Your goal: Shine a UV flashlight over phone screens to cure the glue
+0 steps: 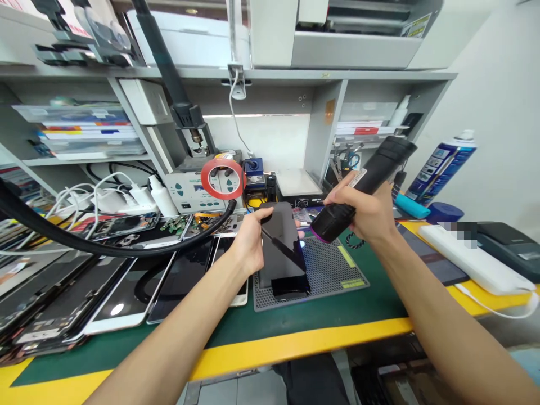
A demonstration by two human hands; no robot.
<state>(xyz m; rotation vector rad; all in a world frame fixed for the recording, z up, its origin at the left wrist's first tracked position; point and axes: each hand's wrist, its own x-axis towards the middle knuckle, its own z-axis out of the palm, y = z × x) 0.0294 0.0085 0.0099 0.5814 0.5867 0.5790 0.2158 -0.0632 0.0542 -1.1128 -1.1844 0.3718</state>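
Observation:
A dark smartphone [280, 233] is tilted up above a grey perforated mat [333, 267], its glossy face reflecting a dark shape. My left hand [252, 239] grips it by the left edge, thumb on top, with fingertips just visible at the far right side. In my right hand [371, 208] is a black flashlight [379, 169], its head angled down to the left toward the phone. A purple glow rims the flashlight's lens, and a small bluish light spot shows beside the phone. Part of the flashlight's grip is hidden by my fingers.
Several tablets and screens [122, 298] lie at the left. Behind them stands a rework station [194, 191] with a roll of red tape [223, 178]; a black hose [169, 247] arcs across. A blue spray can [441, 166] and a white power bank-like block [476, 259] are at right.

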